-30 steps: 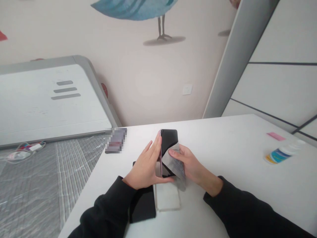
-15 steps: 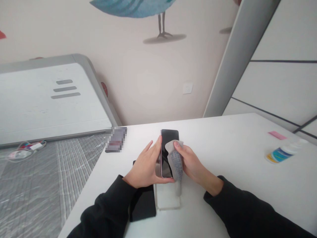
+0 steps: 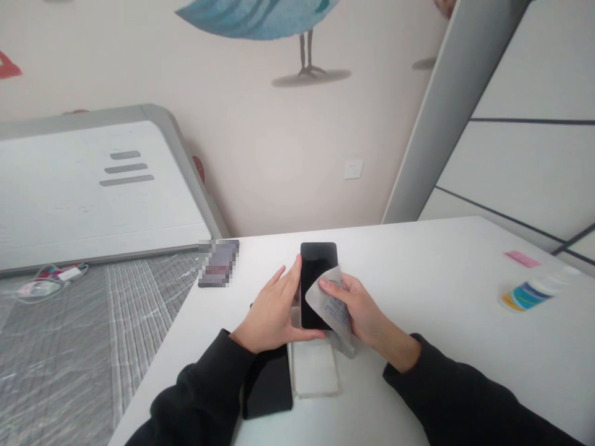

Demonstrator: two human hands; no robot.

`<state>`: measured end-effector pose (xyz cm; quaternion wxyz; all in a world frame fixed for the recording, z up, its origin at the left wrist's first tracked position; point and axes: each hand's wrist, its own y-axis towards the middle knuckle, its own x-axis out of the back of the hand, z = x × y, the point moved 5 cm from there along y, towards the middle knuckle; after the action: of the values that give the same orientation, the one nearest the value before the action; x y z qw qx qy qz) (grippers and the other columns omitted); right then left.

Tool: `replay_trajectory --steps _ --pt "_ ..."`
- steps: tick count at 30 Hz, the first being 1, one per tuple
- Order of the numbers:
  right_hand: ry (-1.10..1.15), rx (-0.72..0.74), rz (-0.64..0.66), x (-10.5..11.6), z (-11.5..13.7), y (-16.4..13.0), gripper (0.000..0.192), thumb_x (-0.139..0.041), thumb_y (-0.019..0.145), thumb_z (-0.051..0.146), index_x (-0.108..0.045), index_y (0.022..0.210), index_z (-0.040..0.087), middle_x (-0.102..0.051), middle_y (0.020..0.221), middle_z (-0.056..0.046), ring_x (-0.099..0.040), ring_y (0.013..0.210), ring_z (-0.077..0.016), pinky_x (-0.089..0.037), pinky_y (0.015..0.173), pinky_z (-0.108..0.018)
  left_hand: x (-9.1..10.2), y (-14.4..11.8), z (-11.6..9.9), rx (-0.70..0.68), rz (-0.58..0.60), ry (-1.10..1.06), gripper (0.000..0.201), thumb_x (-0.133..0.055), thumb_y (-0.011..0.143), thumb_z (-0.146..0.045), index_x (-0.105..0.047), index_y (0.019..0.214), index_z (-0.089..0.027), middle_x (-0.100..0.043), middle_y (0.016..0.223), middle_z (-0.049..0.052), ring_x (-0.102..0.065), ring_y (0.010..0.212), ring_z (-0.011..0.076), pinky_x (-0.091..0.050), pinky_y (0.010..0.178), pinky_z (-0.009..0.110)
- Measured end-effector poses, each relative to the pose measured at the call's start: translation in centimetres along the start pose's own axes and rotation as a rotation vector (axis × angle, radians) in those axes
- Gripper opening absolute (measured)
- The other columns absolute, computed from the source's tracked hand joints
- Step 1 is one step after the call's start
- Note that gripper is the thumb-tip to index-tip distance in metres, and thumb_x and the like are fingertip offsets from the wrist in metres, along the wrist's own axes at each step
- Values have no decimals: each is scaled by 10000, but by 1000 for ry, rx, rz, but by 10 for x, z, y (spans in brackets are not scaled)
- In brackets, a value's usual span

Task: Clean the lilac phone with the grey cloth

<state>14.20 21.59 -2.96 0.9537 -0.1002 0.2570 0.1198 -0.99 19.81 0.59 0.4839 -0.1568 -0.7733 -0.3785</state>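
A black smartphone (image 3: 318, 255) is held by its left and bottom edges in my left hand (image 3: 269, 316), screen facing me. My right hand (image 3: 365, 310) pinches a thin grey cloth with printed lettering (image 3: 328, 300), pressed against the lower right of the screen. One corner of the cloth hangs below the phone. Under my hands a clear phone case (image 3: 316, 371) lies on the white table (image 3: 418, 272). Left of the case is a flat black device (image 3: 268, 384), partly hidden by my left hand and sleeve.
A white bottle with a blue and yellow label (image 3: 534, 292) lies at the right, near a pink strip (image 3: 522, 258). A blurred-out dark rectangular item (image 3: 218, 263) sits at the table's far left corner. Behind stand a bed's white end panel (image 3: 69, 186) and the wall.
My right hand has moved the cloth slightly down across the screen, and the cloth's lower end has swung right. My left hand still holds the phone in nearly the same place.
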Motion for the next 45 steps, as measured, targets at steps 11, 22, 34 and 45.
replay_trajectory --steps 11,22,34,45 --pt "-17 22 -11 1 2 2 503 -968 572 566 -743 830 198 -737 768 -6 -660 684 -170 -540 662 -276 0 0 0 18 29 -2 1461 -821 740 -656 288 1604 -259 -277 1679 285 -390 1516 432 -415 1179 634" --pt "-159 48 -18 4 -2 3 525 -892 651 644 -736 857 187 -742 802 -26 -652 697 -175 -518 654 -293 -1 -1 -2 -29 0 11 1421 -808 746 -669 232 1626 -269 -344 1656 271 -428 1497 419 -420 1179 642" --pt "-325 57 -19 3 2 2 578 -911 569 671 -676 800 195 -704 733 -17 -623 629 -166 -500 587 -289 3 -2 -3 -22 -27 -22 1435 -824 741 -647 222 1631 -229 -306 1669 285 -398 1514 421 -423 1189 609" --pt "20 -68 155 -12 1 -8 452 -899 606 329 -740 1018 235 -758 862 -15 -718 802 -223 -577 776 -319 4 -1 1 47 -52 -86 1420 -851 724 -610 157 1651 -235 -350 1661 251 -453 1476 435 -470 1146 609"
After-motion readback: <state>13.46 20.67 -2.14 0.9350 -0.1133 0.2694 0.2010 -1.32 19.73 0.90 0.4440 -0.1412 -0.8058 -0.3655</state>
